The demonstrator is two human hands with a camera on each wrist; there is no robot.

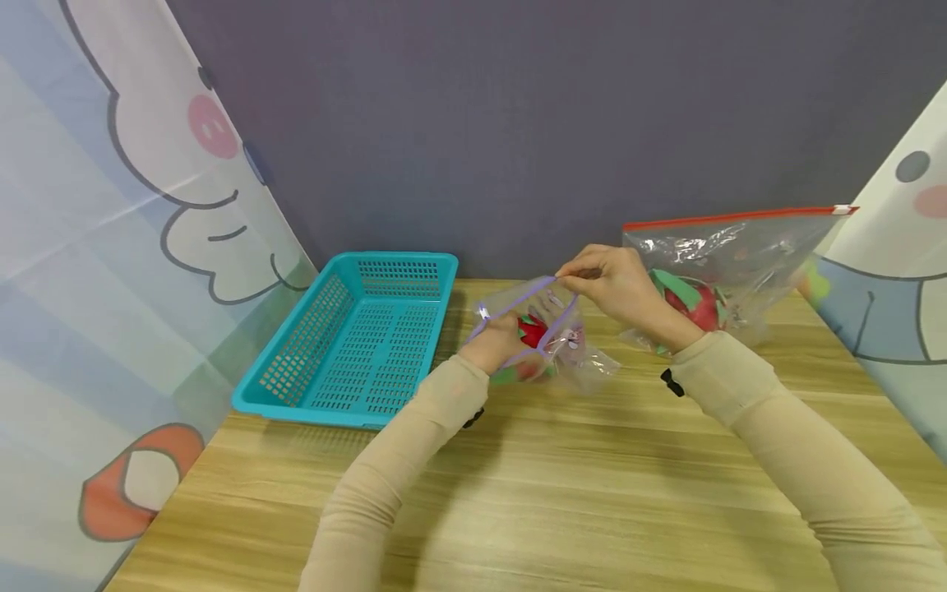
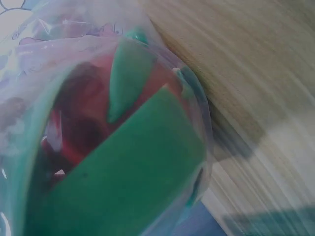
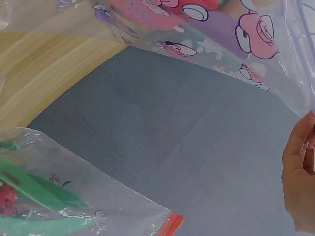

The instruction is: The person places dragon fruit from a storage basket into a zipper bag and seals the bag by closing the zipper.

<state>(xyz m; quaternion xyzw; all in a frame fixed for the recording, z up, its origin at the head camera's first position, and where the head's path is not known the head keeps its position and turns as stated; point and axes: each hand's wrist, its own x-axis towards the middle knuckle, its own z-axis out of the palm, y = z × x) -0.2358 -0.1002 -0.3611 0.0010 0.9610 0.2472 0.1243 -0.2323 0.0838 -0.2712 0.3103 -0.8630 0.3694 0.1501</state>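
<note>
Bag (image 1: pixel 547 329) w/ cartoon print, no legible text; both hands pinch rim, prob.

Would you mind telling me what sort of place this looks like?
Probably a staged tabletop work area: a wooden table against a grey wall, with cartoon-print curtains at both sides and a teal basket.

clear purple-zip bag (image 1: pixel 543 329) | mouth open, upright on table | red-green fruit toy (image 1: pixel 530 330) inside
</note>
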